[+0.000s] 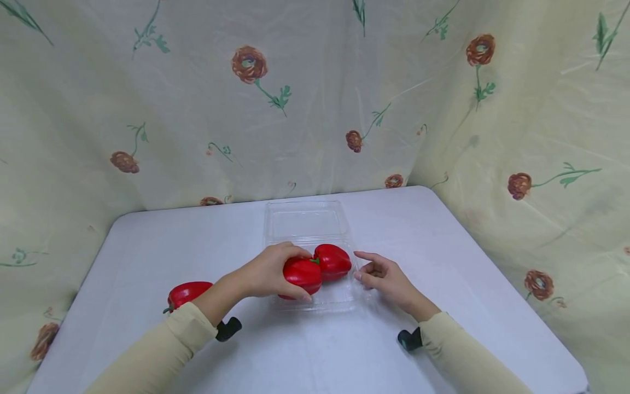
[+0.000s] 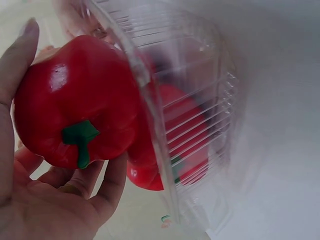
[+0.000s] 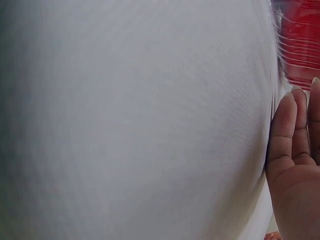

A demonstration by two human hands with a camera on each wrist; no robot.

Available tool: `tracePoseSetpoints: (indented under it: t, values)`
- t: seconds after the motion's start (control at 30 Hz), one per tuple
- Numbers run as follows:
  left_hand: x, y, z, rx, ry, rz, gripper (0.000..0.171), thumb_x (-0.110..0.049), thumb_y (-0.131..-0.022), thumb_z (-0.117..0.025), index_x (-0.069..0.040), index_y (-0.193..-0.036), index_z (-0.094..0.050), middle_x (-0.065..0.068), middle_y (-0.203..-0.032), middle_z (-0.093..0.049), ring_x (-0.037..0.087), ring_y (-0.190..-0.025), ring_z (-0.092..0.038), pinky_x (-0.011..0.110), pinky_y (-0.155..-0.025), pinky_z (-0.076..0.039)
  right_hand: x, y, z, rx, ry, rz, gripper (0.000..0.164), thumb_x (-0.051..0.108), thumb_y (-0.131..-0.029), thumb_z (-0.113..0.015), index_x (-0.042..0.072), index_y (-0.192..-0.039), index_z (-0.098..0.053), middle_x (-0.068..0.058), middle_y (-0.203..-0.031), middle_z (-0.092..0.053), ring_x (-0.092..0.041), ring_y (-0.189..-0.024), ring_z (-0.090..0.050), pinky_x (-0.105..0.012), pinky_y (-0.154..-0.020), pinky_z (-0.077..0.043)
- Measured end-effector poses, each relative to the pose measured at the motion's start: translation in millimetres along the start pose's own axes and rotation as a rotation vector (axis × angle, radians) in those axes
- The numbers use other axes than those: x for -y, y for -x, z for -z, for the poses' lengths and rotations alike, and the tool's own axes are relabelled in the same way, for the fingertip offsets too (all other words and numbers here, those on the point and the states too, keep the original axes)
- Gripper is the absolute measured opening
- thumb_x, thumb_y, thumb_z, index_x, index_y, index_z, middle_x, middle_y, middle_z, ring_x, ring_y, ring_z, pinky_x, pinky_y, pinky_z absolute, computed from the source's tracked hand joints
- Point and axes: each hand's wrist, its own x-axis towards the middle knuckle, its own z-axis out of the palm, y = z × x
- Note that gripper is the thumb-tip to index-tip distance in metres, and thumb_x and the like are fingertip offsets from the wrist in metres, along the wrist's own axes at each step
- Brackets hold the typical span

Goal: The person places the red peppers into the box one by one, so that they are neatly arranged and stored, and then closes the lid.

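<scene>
My left hand (image 1: 272, 272) grips a red bell pepper (image 1: 303, 275) with thumb and fingers spread around it, at the left part of a clear plastic container (image 1: 339, 300). The left wrist view shows this bell pepper (image 2: 77, 95), green stem toward the camera, at the container's ribbed wall (image 2: 200, 130); whether it touches the bottom I cannot tell. A second red bell pepper (image 1: 336, 262) lies inside, to the right. Beside the container's right wall is my right hand (image 1: 386, 278), holding nothing. Its fingers (image 3: 282, 127) extend close to that wall; contact is unclear.
A third red bell pepper (image 1: 185, 293) lies on the white table (image 1: 394, 230), left of the container and partly behind my left forearm. The container's clear lid (image 1: 306, 221) is folded back flat toward the far edge. A flowered curtain (image 1: 315, 109) hangs behind the table.
</scene>
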Motion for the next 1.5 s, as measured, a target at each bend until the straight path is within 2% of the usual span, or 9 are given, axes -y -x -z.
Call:
tracePoseSetpoints:
  t: [0.17, 0.33, 0.57, 0.8, 0.97, 1.2, 1.5]
  values:
    - [2.5, 1.3, -4.3, -0.016, 0.017, -0.004, 0.081, -0.041, -0.062, -0.093, -0.018, -0.131, -0.059, -0.009, -0.122, -0.059, 0.014, -0.112, -0.054, 0.03, -0.074, -0.057, -18, -8, 2, -0.008, 0.0, 0.001, 0.059, 0.018, -0.094, -0.07, 0.008, -0.147, -0.046, -0.017, -0.105, -0.062, -0.042, -0.093, -0.06, -0.044, -0.081, -0.056]
    - [4.9, 3.3, -8.5, -0.033, -0.009, 0.004, 0.081, -0.043, -0.061, -0.093, -0.018, -0.131, -0.06, -0.008, -0.123, -0.058, 0.015, -0.113, -0.053, 0.03, -0.074, -0.057, -30, -12, 3, -0.022, 0.007, 0.003, 0.06, 0.023, -0.093, -0.071, 0.013, -0.147, -0.047, -0.015, -0.105, -0.062, -0.037, -0.092, -0.062, -0.038, -0.079, -0.056]
    - [9.9, 6.9, -12.0, -0.057, -0.009, 0.002, 0.083, -0.044, -0.061, -0.093, -0.02, -0.132, -0.059, -0.007, -0.125, -0.057, 0.015, -0.114, -0.052, 0.031, -0.074, -0.057, -29, -12, 2, -0.03, 0.006, -0.005, 0.059, 0.03, -0.091, -0.073, 0.019, -0.144, -0.051, -0.014, -0.104, -0.063, -0.031, -0.089, -0.062, -0.033, -0.077, -0.056]
    - [15.4, 11.4, -15.3, -0.081, -0.001, -0.006, 0.079, -0.045, -0.062, -0.092, -0.024, -0.13, -0.059, -0.01, -0.124, -0.056, 0.013, -0.114, -0.051, 0.029, -0.075, -0.056, -29, -13, 1, -0.027, 0.004, 0.005, 0.06, 0.03, -0.091, -0.074, 0.017, -0.145, -0.05, -0.013, -0.103, -0.063, -0.029, -0.088, -0.062, -0.032, -0.076, -0.056]
    - [17.7, 13.4, -18.5, -0.108, 0.025, -0.012, 0.075, -0.041, -0.063, -0.093, -0.021, -0.129, -0.061, -0.009, -0.124, -0.051, 0.014, -0.116, -0.049, 0.03, -0.078, -0.057, -30, -14, 1, -0.028, -0.002, 0.002, 0.061, 0.03, -0.09, -0.074, 0.016, -0.145, -0.051, -0.013, -0.103, -0.062, -0.028, -0.088, -0.061, -0.031, -0.076, -0.056]
    - [22.8, 17.5, -23.5, -0.135, 0.061, -0.003, 0.077, -0.039, -0.063, -0.094, -0.02, -0.13, -0.062, -0.009, -0.121, -0.05, 0.015, -0.115, -0.049, 0.03, -0.078, -0.057, -31, -14, 1, -0.024, 0.005, -0.001, 0.06, 0.03, -0.091, -0.073, 0.017, -0.145, -0.05, -0.014, -0.104, -0.062, -0.03, -0.09, -0.061, -0.031, -0.077, -0.056]
    - [29.9, 19.1, -28.8, -0.16, 0.119, -0.038, 0.077, -0.04, -0.063, -0.094, -0.018, -0.13, -0.062, -0.01, -0.122, -0.051, 0.016, -0.116, -0.049, 0.029, -0.079, -0.056, -26, -13, 0, -0.019, -0.003, -0.02, 0.06, 0.025, -0.093, -0.071, 0.015, -0.147, -0.047, -0.014, -0.105, -0.062, -0.036, -0.094, -0.061, -0.032, -0.079, -0.056]
